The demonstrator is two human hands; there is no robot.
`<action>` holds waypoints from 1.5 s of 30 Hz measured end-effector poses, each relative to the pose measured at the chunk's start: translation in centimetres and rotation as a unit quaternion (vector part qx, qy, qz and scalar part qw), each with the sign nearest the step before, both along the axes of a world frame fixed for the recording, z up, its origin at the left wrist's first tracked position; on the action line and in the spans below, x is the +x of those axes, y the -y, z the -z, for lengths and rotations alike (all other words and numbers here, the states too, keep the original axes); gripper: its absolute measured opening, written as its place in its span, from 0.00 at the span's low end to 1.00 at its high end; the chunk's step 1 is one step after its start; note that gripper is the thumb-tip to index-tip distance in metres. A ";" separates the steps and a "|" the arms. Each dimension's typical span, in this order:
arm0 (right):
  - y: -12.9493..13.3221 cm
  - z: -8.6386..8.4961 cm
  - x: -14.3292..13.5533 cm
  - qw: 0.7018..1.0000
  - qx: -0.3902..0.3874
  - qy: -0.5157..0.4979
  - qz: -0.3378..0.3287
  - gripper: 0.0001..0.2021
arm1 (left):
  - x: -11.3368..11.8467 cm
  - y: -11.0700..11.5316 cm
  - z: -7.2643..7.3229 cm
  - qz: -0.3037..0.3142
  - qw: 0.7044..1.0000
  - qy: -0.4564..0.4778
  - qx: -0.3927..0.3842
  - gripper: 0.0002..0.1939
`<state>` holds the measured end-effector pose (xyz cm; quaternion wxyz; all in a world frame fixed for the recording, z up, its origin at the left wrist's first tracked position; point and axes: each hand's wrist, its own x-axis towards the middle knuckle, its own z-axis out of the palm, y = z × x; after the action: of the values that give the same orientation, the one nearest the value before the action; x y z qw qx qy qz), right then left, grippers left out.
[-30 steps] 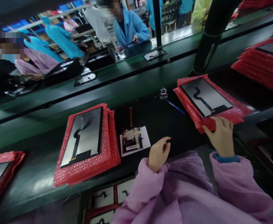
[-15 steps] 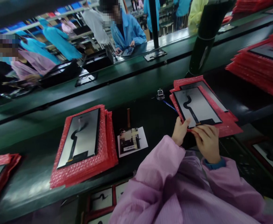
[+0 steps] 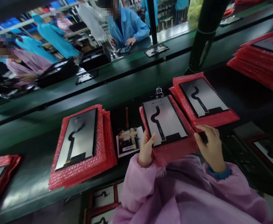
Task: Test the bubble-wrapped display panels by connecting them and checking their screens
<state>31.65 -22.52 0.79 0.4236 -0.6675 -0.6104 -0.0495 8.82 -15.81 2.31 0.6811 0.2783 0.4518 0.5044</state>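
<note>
My left hand [image 3: 146,151] grips the lower left corner of a display panel [image 3: 171,119] lying on a red bubble bag [image 3: 178,151], its thumb on the panel's edge. Close to the bag's right edge is my right hand [image 3: 210,144], fingers curved and apart, holding nothing. Right behind it lies another panel [image 3: 212,96] on red bags [image 3: 227,119]. To the left, a small circuit assembly [image 3: 128,141] rests on a white card. Farther left, a panel [image 3: 78,137] tops a thick stack of red bags [image 3: 106,140].
A metal clip-like part [image 3: 159,91] sits behind the held panel. A dark green post [image 3: 202,46] rises at the back. More red bags [image 3: 251,68] are stacked at the right. People work across the green bench [image 3: 117,74]; panels lie below the front edge.
My left hand has moved left and toward me with the panel and its red bag, off the right pile. My right hand has let go and its fingers have spread.
</note>
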 end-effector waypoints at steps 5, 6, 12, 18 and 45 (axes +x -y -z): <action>-4.2 -0.7 -1.1 0.990 -0.104 0.080 -0.050 0.19 | -2.1 0.3 2.1 -0.004 0.998 -0.062 0.006 0.33; -5.3 -1.3 -1.3 0.984 -0.131 0.107 -0.054 0.21 | -2.2 0.3 2.6 0.007 0.997 -0.077 0.015 0.32; -12.4 -3.8 -3.1 0.923 -0.316 0.216 -0.036 0.27 | -2.7 -0.9 4.0 0.050 0.974 -0.197 0.104 0.25; -14.9 -3.6 -3.2 0.910 -0.356 0.211 0.000 0.17 | -2.1 -1.2 3.1 0.017 0.892 -0.412 0.187 0.38; -0.1 -2.4 -8.5 0.792 -0.172 -0.545 -0.213 0.16 | -3.2 6.4 -1.0 0.350 0.897 -0.206 0.177 0.30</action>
<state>23.12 -22.39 3.22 0.5640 -0.4985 -0.4032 0.5204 5.65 -22.19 3.30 0.6444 0.6323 0.3590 0.2367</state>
